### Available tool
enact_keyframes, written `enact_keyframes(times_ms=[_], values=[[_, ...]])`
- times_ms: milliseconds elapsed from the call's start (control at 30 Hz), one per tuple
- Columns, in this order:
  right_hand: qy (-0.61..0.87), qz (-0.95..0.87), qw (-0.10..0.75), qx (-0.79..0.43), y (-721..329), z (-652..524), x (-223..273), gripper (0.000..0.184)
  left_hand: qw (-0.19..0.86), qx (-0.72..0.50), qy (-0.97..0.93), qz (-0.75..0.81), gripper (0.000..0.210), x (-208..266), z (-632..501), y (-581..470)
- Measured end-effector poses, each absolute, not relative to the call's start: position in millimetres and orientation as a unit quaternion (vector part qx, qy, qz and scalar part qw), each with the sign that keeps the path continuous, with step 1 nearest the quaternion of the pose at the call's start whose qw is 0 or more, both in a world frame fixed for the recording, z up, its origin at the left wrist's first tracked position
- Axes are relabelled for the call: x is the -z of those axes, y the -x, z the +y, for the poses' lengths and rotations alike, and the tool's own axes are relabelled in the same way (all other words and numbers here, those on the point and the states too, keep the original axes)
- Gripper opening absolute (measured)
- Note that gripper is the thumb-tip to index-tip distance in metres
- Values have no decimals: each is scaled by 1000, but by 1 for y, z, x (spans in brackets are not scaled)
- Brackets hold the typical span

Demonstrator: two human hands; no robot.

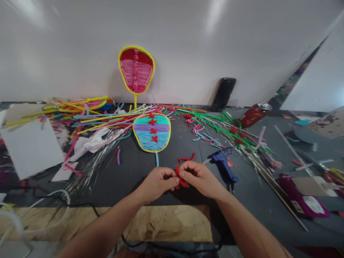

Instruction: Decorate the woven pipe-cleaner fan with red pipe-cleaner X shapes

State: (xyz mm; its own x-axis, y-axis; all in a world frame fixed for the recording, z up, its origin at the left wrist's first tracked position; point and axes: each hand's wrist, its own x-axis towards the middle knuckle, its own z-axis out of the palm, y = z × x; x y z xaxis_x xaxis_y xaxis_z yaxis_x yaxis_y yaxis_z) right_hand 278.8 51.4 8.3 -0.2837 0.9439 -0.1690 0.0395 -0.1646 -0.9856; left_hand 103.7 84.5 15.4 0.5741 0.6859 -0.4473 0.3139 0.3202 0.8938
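Between my two hands is a short bent piece of red pipe cleaner (pixel 180 176). My left hand (pixel 158 183) pinches it from the left, while my right hand (pixel 199 176) grips it with thumb and finger from the right. Just beyond them lies a fan-shaped pipe-cleaner craft (pixel 143 128) in teal, purple and blue, with a yellow rim, red crosses down its middle and a light blue stem. Another red pipe cleaner piece (pixel 187 158) rests on the dark table above my right hand. To the right sits a blue glue gun (pixel 223 165).
A pink and red fan craft (pixel 129 70) leans on the white wall. Pipe cleaners (pixel 102 120) are heaped along the back. Further right are a phone (pixel 223 94), a red can (pixel 252 115) and a purple packet (pixel 301 200). White paper (pixel 33 147) and cables (pixel 67 200) lie left.
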Motion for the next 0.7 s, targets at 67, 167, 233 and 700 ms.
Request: enact_keyframes(times_ms=[67, 167, 233, 700], values=[[474, -531, 375, -594, -278, 51, -9, 22, 684, -138, -568, 436, 22, -15, 84, -103], [489, -545, 370, -571, -277, 51, -10, 19, 685, -141, -570, 432, 22, -16, 85, -103], [498, -561, 371, -548, -276, 50, -10, 16, 684, -141, -570, 434, 22, -16, 85, -104], [440, -529, 423, -590, -276, 50, -2, 30, 601, -186, -629, 457, 19, -10, 86, -101]])
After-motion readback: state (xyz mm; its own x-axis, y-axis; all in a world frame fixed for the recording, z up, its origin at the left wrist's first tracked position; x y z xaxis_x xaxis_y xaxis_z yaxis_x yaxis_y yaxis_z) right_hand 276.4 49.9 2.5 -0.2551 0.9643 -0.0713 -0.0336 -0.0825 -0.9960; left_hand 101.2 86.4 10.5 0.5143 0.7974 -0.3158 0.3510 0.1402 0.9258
